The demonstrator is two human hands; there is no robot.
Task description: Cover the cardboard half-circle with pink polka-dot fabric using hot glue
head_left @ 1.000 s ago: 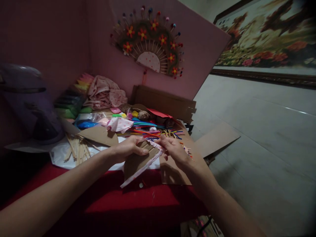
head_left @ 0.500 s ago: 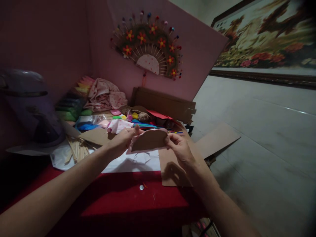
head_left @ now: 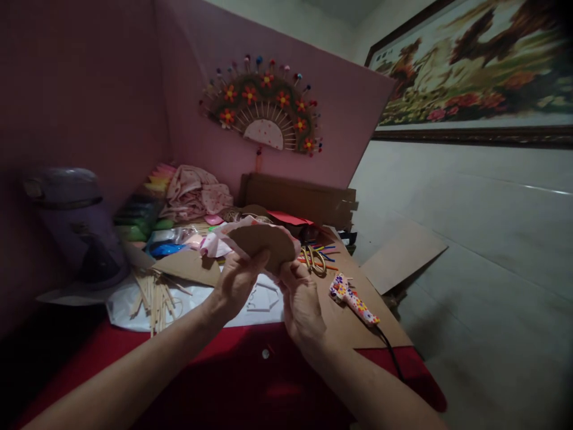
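Between my hands is a half-round piece of cardboard [head_left: 264, 242], its brown face toward me and pale pink fabric [head_left: 233, 226] showing around its curved edge. My left hand [head_left: 239, 278] grips its lower left, thumb lying on the brown face. My right hand [head_left: 302, 298] pinches the lower right edge, with fingers partly hidden behind it. The piece is held tilted above the table. To the right of my right hand lie gold-handled scissors [head_left: 317, 261] and a flower-patterned glue gun [head_left: 353, 300] with a black cord.
Wooden sticks [head_left: 154, 298] lie on a white sheet [head_left: 120, 307] at left, near a purple bin [head_left: 89, 233]. Crumpled pink cloth [head_left: 197, 194] sits at the back. A decorated fan [head_left: 264, 113] hangs on the pink board. Flat cardboard [head_left: 362, 328] covers the table's right side.
Both hands have come closer together on the cardboard piece, which has turned and tilted. The fabric edge now stands out around the curve. The view has shifted, bringing the glue gun and scissors into sight.
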